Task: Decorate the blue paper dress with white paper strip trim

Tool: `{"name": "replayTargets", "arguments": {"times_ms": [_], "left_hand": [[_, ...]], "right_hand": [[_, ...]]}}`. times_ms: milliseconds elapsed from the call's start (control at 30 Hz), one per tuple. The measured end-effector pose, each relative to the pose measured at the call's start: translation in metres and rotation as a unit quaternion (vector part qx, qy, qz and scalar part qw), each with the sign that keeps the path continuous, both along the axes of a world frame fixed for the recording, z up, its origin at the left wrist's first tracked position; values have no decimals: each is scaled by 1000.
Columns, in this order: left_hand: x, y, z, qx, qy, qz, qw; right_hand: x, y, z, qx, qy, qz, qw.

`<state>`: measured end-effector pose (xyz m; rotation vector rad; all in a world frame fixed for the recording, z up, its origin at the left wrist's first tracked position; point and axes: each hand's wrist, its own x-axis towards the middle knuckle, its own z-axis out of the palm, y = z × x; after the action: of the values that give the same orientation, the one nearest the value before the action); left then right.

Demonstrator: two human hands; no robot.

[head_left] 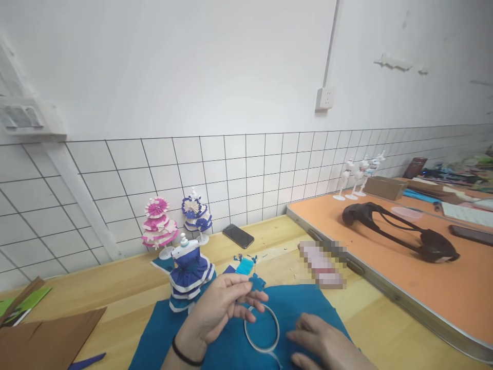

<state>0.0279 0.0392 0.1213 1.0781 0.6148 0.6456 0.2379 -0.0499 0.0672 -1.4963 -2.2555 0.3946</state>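
My left hand point(227, 303), with a dark band at the wrist, pinches a small teal fabric flower point(257, 282) between thumb and index finger; its other fingers are loosely curled. Low at the right, my right hand point(321, 339) hovers over the teal cloth point(308, 303), its thumb and fingers apart and nothing visible between them. A roll of narrow tape or ribbon point(276, 336), ring-shaped, lies on the cloth just beyond my left fingertips. Left of my left hand stands a small dress form point(188, 272) in a blue, white and teal ruffled dress.
Behind are a pink-dressed form point(158, 226), another blue-and-cream one point(196, 218) and a phone point(238, 236). Teal scraps point(244, 265) lie near my left hand. An orange table point(319, 210) with a metal edge adjoins at right, bearing a black headset-like strap point(400, 234). Brown cardboard point(50, 334) lies left.
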Motion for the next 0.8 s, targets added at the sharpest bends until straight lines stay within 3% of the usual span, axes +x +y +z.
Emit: {"name": "replayTargets", "arguments": {"times_ms": [133, 267, 533, 800], "left_hand": [[-1, -4, 5, 30, 10, -6, 999], [-3, -9, 14, 74, 32, 15, 997], [-7, -14, 25, 133, 63, 75, 986], [-19, -20, 34, 208, 127, 79, 967]], "right_hand": [[-21, 17, 46, -38, 251, -59, 965], [-41, 38, 60, -81, 407, -44, 909], [-65, 52, 65, -115, 502, -8, 857], [-72, 59, 57, -97, 492, -38, 865]]}}
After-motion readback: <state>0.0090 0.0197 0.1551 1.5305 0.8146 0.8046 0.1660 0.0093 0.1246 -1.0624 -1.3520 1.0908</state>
